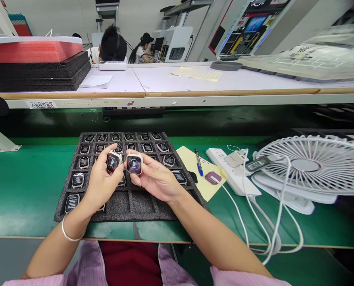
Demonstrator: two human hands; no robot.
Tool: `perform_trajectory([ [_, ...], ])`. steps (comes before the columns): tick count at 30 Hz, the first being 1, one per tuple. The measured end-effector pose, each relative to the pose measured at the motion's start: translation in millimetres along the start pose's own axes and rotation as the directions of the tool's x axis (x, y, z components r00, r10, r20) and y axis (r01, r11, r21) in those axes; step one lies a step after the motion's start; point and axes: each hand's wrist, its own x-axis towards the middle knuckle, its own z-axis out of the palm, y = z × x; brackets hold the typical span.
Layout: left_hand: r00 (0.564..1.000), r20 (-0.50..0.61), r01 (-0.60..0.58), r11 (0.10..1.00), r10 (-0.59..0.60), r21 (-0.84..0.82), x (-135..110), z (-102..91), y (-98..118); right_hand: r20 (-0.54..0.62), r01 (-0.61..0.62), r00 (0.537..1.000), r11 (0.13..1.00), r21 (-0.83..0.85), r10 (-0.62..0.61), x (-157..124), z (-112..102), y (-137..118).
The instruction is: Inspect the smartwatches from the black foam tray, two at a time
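My left hand (101, 180) holds a small square watch body (113, 161) with a lit screen, fingers wrapped round it. My right hand (156, 178) holds a second watch body (134, 163), its screen also lit, pinched between thumb and fingers. The two pieces sit side by side, nearly touching, above a black foam tray (129, 204). The tray's cells hold several more watch bodies (77, 180) with dark screens showing white text. A silver bangle is on my left wrist.
Right of the tray lie a yellow paper (191, 159) with a blue pen (198, 162), a small purple device (213, 177), a white power strip (233, 176) with cables, and a white fan (310, 167). A shelf (177, 93) carries foam stacks. Two people sit beyond.
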Motion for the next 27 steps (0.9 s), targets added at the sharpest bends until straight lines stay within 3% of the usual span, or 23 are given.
perform_trajectory([
  [27, 1.0, 0.022, -0.014, 0.998, 0.013, 0.056, 0.4, -0.4, 1.5, -0.016, -0.009, 1.0, 0.999, -0.036, 0.009, -0.7, 0.9, -0.4],
])
